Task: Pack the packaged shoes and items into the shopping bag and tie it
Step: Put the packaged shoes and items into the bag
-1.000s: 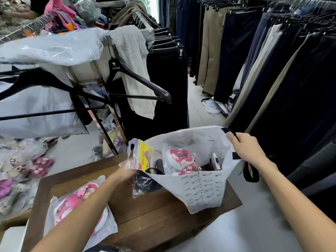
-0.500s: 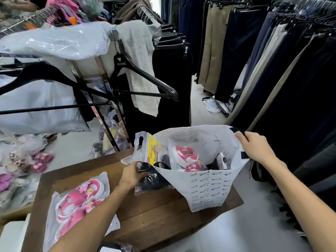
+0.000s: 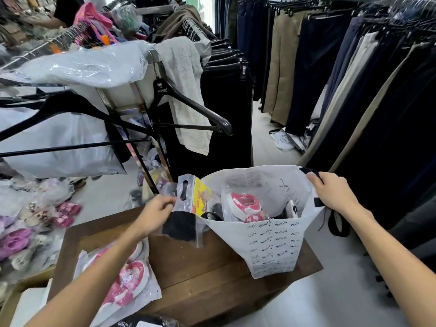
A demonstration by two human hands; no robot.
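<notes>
Your right hand [image 3: 335, 193] grips the far right rim of the white shopping bag [image 3: 274, 246], fingers curled over the edge beside a black handle strap, holding the mouth wide. The bag stands on the right part of the brown wooden table [image 3: 207, 267], its printed front facing you. Inside it, a packaged pair of pink and white shoes [image 3: 245, 205] stands upright near the middle, with a small dark and white item to its right that is too small to make out.

Your left hand [image 3: 157, 214] pinches the top left corner of a clear zip packet [image 3: 182, 223] holding something black; the packet hangs just outside the bag's left rim, touching it, with a yellow printed card [image 3: 200, 200] at its upper right leaning over the edge.

Another packaged pair of pink shoes [image 3: 125, 279] lies flat on the table's near left corner, partly under your left forearm.
</notes>
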